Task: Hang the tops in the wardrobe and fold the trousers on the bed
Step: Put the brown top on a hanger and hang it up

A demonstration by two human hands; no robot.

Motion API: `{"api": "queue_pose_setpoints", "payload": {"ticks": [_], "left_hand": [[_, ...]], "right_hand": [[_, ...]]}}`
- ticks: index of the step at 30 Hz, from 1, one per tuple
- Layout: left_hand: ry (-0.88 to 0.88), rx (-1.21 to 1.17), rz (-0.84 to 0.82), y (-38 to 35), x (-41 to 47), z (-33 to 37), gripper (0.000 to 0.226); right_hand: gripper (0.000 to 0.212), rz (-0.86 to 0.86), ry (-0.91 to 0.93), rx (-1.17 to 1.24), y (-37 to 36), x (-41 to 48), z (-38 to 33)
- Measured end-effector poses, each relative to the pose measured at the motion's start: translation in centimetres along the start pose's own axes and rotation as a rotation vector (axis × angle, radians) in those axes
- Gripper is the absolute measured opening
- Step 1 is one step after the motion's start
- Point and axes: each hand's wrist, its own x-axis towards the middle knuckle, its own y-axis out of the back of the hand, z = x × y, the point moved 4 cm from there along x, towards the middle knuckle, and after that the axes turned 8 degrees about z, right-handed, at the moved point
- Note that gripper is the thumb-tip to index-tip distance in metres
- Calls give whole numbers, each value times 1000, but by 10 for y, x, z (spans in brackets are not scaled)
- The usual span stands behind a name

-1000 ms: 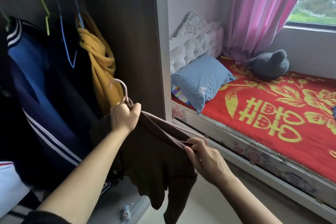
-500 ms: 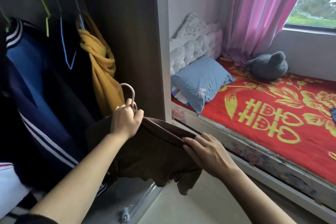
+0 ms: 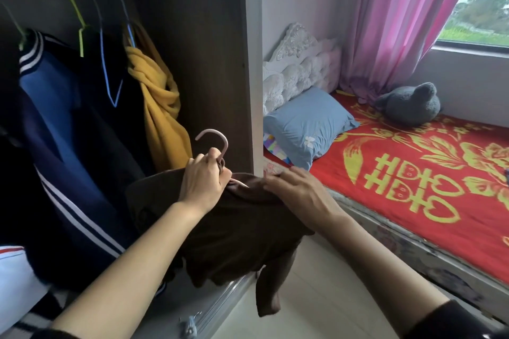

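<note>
The left hand [image 3: 205,179] curls its fingers tightly around the neck of the pink hanger [image 3: 220,140], whose hook points up. The brown top [image 3: 234,237] hangs on this hanger, low in front of the open wardrobe [image 3: 209,49]. At 3 o'clock from the left hand, the right hand [image 3: 294,190] lies on the top's shoulder, its fingers almost straight and close together. The bed [image 3: 413,173] is at 3 o'clock.

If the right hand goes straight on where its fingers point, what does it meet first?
Probably the left hand gripping the hanger neck; the wardrobe's side panel behind is close too, depth unclear.
</note>
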Motion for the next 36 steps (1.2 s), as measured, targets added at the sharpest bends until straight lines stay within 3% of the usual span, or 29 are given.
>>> {"api": "queue_pose_setpoints", "payload": {"ticks": [3, 7, 10, 12, 14, 17, 21, 24, 27, 30, 33, 36], "left_hand": [[55, 21, -1, 5, 1, -12, 15], [60, 65, 16, 16, 6, -28, 17], [-95, 245, -93, 12, 6, -39, 24], [-261, 374, -196, -3, -3, -30, 28], [-315, 366, -208, -12, -7, -15, 25], [-167, 206, -118, -5, 6, -1, 13], [-21, -77, 23, 14, 19, 10, 12], [38, -231, -76, 10, 17, 21, 27], [67, -354, -177, 5, 9, 23, 34], [40, -385, -109, 15, 16, 1, 27], [177, -407, -26, 25, 18, -31, 21], [242, -453, -153, 17, 7, -33, 16]], "right_hand": [[16, 191, -94, -7, 21, 18, 7], [27, 3, 11, -155, 27, 20, 22], [23, -143, -8, -230, 29, 10, 44], [24, -108, 14, -216, 31, 19, 40], [25, -70, 57, -201, 30, 38, 21], [39, -52, 0, -157, 20, 47, 8], [39, -88, -109, -65, 1, 29, 12], [43, -207, -152, -100, -17, 27, 9], [32, -180, -156, -128, -14, 34, 12], [27, -218, -232, -188, -3, 30, 40], [33, -360, -395, -233, 3, 16, 73], [32, -392, -402, -154, 3, 20, 77]]}}
